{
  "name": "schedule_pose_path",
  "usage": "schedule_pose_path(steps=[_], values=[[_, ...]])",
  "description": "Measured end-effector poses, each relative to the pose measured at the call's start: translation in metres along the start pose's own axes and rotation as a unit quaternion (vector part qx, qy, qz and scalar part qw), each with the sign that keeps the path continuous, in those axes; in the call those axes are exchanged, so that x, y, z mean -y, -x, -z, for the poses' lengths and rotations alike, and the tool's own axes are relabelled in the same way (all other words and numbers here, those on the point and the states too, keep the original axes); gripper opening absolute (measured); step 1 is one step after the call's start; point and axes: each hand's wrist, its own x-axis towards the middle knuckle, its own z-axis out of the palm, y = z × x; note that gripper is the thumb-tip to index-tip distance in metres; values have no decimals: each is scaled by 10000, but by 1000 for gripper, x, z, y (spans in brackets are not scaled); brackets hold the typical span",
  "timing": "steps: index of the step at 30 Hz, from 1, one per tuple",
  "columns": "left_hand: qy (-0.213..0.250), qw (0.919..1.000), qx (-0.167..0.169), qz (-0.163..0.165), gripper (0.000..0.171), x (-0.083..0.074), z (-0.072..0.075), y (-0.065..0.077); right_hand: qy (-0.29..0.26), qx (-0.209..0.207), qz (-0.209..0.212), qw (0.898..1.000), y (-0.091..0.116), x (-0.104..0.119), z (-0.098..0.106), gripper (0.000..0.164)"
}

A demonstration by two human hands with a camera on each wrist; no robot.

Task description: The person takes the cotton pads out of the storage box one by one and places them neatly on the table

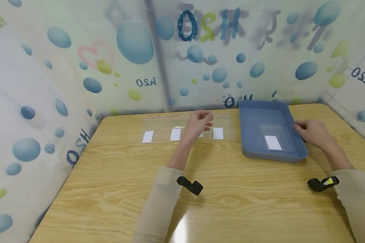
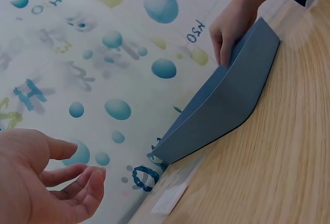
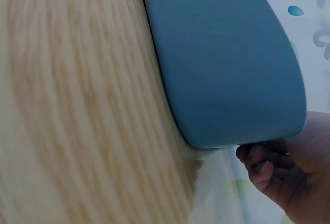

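Observation:
My right hand (image 1: 314,132) pinches the right rim of a blue-grey plastic tray (image 1: 261,156). Inside that tray lies a clear zip bag (image 1: 286,138) with a white card (image 1: 272,142) in it. Over the row of clear zip bags on the table, my left hand (image 1: 197,125) hangs with loosely bent fingers and nothing between them, as the left wrist view also shows. White cards (image 1: 148,136) sit in the lower part of those bags; one card is partly hidden behind the left hand.
A wooden table (image 1: 115,189) carries everything. Behind it and at both sides rise printed curtains (image 1: 79,91) with blue drops and letters. The back edge of the table, near the bags and tray, meets the curtain. Black wrist straps (image 1: 190,185) sit over the sleeves.

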Motion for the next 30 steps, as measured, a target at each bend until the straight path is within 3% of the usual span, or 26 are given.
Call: schedule_pose_path(steps=[21, 30], values=[[429, 9988, 215, -108, 27, -4, -60, 0, -5, 58, -90, 9999, 1, 2, 1, 42], [222, 9989, 413, -37, 32, -10, -85, 5, 12, -33, -25, 10000, 1, 3, 1, 40]])
